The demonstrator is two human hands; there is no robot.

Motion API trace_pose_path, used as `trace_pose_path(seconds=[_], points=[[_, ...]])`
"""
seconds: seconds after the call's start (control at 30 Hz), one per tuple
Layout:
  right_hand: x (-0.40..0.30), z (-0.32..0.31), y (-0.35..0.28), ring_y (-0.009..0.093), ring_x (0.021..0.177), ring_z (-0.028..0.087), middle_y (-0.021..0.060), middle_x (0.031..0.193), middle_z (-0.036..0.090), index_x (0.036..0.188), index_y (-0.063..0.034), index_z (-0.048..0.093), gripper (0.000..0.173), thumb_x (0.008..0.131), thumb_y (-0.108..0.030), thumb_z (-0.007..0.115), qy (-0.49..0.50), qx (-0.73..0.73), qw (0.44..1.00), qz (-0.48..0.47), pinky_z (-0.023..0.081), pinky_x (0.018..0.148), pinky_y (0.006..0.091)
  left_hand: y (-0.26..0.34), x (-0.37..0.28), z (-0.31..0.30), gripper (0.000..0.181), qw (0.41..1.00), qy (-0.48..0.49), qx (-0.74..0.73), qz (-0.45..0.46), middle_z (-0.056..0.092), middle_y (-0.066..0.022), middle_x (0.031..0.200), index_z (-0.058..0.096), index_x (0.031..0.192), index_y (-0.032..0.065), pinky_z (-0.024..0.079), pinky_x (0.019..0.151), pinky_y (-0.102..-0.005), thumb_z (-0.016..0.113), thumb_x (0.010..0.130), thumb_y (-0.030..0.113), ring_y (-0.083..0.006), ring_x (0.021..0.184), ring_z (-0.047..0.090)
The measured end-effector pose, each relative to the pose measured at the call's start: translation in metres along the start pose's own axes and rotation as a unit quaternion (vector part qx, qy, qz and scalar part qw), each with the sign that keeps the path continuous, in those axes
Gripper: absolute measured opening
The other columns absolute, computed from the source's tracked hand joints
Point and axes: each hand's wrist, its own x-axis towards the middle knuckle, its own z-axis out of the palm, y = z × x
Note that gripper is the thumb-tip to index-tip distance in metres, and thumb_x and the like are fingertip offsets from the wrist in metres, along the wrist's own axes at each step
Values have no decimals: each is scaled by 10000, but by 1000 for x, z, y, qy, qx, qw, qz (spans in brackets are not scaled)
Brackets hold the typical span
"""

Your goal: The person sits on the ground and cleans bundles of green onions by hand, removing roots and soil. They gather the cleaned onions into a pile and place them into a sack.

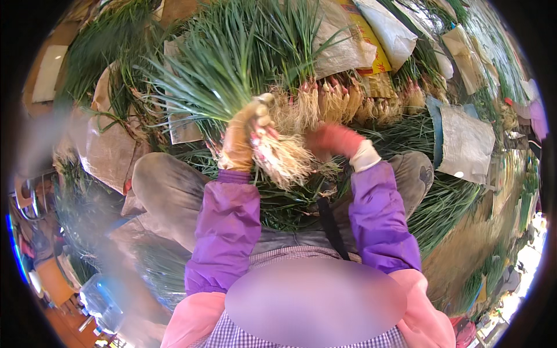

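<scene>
My left hand (243,132), in a stained tan glove, is closed around a bunch of green allium plants with reddish bulbs. The leaves (209,74) fan out up and to the left, while the pale roots (285,158) hang to the lower right. My right hand (335,141), in a red glove with a cream cuff, is blurred just right of those roots; its fingers and anything in them cannot be made out. Beyond both hands lies a row of similar plants with bulbs and roots (335,98) towards me.
Woven sacks (343,48) partly cover the row. A grey-white sack piece (465,139) lies on greens at right, another sack (109,148) at left. My bent knees (163,187) flank loose greens. A clear plastic container (102,302) is at lower left.
</scene>
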Motion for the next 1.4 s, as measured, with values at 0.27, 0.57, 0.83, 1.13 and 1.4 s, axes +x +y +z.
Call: trace_pose_path(seconds=[0.27, 0.57, 0.83, 1.13, 1.4], points=[[62, -65, -5, 321, 932, 624, 168, 1012, 653, 1050, -73, 640, 407, 794, -388, 614, 231, 3, 916, 329, 479, 818, 422, 12, -12, -6, 353, 997, 73, 30, -21, 484, 39, 607, 536, 1081, -86, 535, 462, -237, 610, 871, 188, -89, 532, 540], [1, -31, -81, 242, 645, 614, 88, 764, 672, 934, -30, 664, 216, 820, -177, 557, 325, 242, 899, 167, 480, 616, 345, -21, 11, 1, 284, 978, 45, 148, -140, 663, -97, 826, 616, 1110, 13, 493, 440, -224, 547, 920, 212, -121, 531, 602], [-10, -26, -56, 119, 665, 601, 69, 762, 646, 957, 23, 647, 206, 867, -91, 502, 261, 538, 782, 174, 488, 618, 236, -41, -1, -7, 297, 990, 60, 89, -92, 581, -19, 675, 632, 1067, -19, 489, 426, -243, 532, 906, 209, -128, 442, 533], [38, -37, -86, 87, 658, 582, 19, 753, 639, 943, -15, 675, 378, 804, -366, 697, 14, 592, 794, 138, 442, 564, 197, -6, -23, -5, 262, 980, 37, 122, -153, 632, -20, 697, 646, 1027, -23, 437, 396, -171, 506, 881, 142, -53, 477, 518], [37, -4, -110, 430, 803, 581, 277, 825, 600, 906, -2, 609, 330, 795, -308, 553, 276, 224, 931, 86, 457, 706, 487, -46, -17, -48, 152, 980, 105, 128, -114, 618, -36, 680, 649, 901, 44, 464, 471, -255, 583, 869, 176, -124, 541, 568]])
